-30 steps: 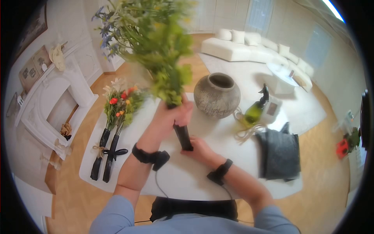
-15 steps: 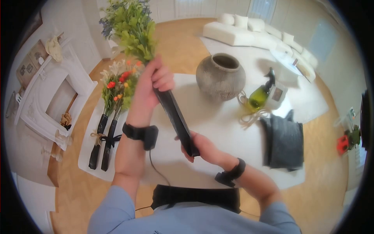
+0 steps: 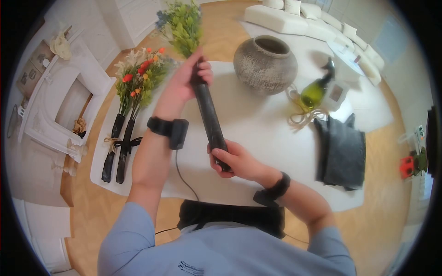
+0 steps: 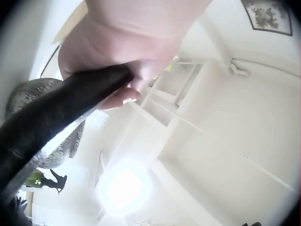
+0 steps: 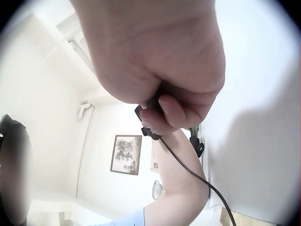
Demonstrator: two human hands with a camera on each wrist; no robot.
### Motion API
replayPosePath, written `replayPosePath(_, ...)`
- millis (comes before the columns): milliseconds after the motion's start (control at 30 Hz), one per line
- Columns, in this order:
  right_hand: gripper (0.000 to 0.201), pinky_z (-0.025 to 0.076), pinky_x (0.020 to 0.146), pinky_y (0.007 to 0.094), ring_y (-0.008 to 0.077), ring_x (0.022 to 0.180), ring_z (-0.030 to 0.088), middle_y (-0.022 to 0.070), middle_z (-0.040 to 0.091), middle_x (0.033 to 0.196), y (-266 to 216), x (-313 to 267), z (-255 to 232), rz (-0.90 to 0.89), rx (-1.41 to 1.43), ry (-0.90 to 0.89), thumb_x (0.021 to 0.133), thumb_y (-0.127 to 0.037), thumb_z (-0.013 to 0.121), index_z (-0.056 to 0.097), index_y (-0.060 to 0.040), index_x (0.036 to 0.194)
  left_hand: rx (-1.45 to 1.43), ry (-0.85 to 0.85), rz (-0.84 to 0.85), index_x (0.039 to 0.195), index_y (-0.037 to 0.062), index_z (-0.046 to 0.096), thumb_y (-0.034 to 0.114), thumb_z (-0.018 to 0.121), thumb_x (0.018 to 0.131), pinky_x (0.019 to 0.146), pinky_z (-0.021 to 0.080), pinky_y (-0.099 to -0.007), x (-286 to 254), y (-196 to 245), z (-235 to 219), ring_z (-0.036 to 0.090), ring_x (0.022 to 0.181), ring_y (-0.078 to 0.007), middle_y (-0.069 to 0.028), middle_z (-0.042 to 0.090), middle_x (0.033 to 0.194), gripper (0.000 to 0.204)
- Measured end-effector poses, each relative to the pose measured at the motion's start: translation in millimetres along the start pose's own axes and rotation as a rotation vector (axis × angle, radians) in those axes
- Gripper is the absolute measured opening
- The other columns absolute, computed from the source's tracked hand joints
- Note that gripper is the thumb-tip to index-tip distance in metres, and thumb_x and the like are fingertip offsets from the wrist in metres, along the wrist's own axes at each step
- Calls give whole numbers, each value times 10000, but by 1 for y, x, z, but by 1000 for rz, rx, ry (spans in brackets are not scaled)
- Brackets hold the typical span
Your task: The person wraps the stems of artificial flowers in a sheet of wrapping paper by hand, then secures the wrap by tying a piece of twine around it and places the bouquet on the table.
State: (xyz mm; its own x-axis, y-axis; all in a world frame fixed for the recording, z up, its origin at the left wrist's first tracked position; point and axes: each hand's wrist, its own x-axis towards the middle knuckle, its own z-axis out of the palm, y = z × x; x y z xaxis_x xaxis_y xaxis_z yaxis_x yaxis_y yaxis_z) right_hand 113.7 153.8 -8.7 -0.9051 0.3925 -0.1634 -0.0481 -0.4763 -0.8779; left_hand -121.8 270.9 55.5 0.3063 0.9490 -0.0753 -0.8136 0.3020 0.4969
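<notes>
A bouquet (image 3: pixel 183 34) of green leaves and small blue flowers is held slanting over the table, its stems in a long black wrap (image 3: pixel 208 112). My left hand (image 3: pixel 183 82) grips the top of the wrap just below the leaves, fingers curled round it. Lower down, my right hand (image 3: pixel 239 162) holds the bottom end, with the thumb on top. The left wrist view shows the black wrapping (image 4: pixel 56 110) running up into the left hand (image 4: pixel 122 52). In the right wrist view, the curled fingers of the right hand (image 5: pixel 164 70) hide most of the wrap's end.
Two wrapped bouquets (image 3: pixel 120 149) with red and white flowers lie on the white table (image 3: pixel 271 152) at left. A rough grey vase (image 3: pixel 266 64) stands at the back. Rightward are a green spray bottle (image 3: pixel 314 94), twine (image 3: pixel 306 118) and folded black sheets (image 3: pixel 343 154). A cable (image 3: pixel 182 172) trails from the left wrist.
The bouquet's leafy top swung left and away, then shifted slightly right again. The left hand moved farther from the body. The right hand now wraps its fingers round the bottom end.
</notes>
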Motion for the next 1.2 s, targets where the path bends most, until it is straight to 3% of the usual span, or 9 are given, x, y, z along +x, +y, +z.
replayPosePath(33,145,312,466,242,112,549,416,42,504,766,4,1,1,-16,73,18,1080,-180,412,463,-63,1150,5,0,0,904,95,542,370,622,1002,516,431,-234,1,-4,2,507,554,-76,48,509,648,302)
replayPosePath(100,139,311,464,242,114,545,408,42,499,765,10,1,3,-22,91,25,1080,-182,418,463,-69,1147,210,308,67,1058,36,560,491,635,962,713,577,-372,-2,-15,9,676,769,-208,-95,679,892,471)
replayPosePath(233,130,306,461,247,116,544,406,43,492,763,23,3,-4,-23,183,54,1084,-185,414,464,-81,1143,243,452,-44,1175,-16,502,591,584,943,907,552,-516,-6,-40,-14,674,1038,-379,-296,630,1196,655)
replayPosePath(533,132,315,471,252,105,539,417,31,507,794,40,6,-8,41,337,76,1091,-225,410,453,-101,1098,587,340,-216,1278,-36,477,350,471,1059,940,554,-478,-81,-113,-24,653,1122,-365,-272,641,1203,444)
replayPosePath(800,124,334,490,250,109,562,447,23,521,805,36,4,-7,19,471,162,1073,-224,457,447,-102,1053,488,225,-270,1334,-39,457,295,461,1063,928,562,-441,-87,-130,-25,659,1112,-329,-232,669,1157,430)
replayPosePath(933,162,471,555,265,148,629,576,39,604,878,33,-2,-11,51,310,176,1029,-214,541,480,-81,1099,568,284,-181,1323,-35,473,234,452,1060,877,572,-400,-91,-133,-28,691,978,-288,-189,696,1027,377)
replayPosePath(1000,193,527,617,277,177,717,661,62,666,922,20,-14,-22,265,-40,12,1023,-227,558,545,-53,1105,520,242,-178,1336,-35,456,219,443,1060,880,573,-406,-92,-136,-29,693,991,-296,-190,699,1026,375)
replayPosePath(1100,220,554,633,335,207,756,712,91,713,824,-22,-53,-29,364,-651,46,976,-221,605,662,-9,997,501,265,-190,1372,-33,428,209,430,1062,883,576,-428,-92,-133,-31,688,1016,-318,-210,690,1069,393)
replayPosePath(1200,189,546,746,402,291,794,698,97,735,874,-44,-97,-74,81,-1207,561,861,-135,644,723,-104,1030,380,242,-149,1408,-26,405,197,422,1059,878,582,-438,-91,-138,-34,679,1042,-333,-240,652,1171,415)
